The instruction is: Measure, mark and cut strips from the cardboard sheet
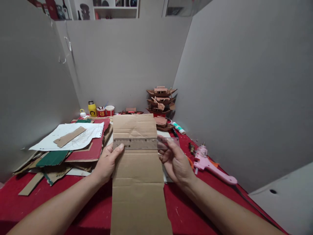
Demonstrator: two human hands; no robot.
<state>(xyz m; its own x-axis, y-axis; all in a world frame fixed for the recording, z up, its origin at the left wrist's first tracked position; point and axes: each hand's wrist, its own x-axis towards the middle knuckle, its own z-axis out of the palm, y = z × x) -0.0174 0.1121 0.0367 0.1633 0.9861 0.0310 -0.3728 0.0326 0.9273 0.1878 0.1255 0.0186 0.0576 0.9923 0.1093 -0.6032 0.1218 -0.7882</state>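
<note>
A long strip of brown cardboard (pixel 138 192) with crease lines is held up in front of me, its near end running out of the bottom of the view. Across its upper part lies a clear plastic ruler (pixel 137 144), which sticks out past the right edge. My left hand (pixel 107 163) grips the cardboard's left edge, the thumb pressing on the ruler's left end. On the other side, my right hand (pixel 177 163) pinches the ruler's overhanging right end between thumb and fingers, beside the cardboard's edge.
Left, a pile of cardboard pieces (pixel 85 155) carries a scribbled paper sheet (pixel 90 130). Stacked model boats (pixel 160 101) stand at the back, paper cups (pixel 110 110) and a yellow bottle (pixel 92 109) further left. A pink glue gun (pixel 212 166) lies right, its cable trailing off. Grey panels enclose the red table.
</note>
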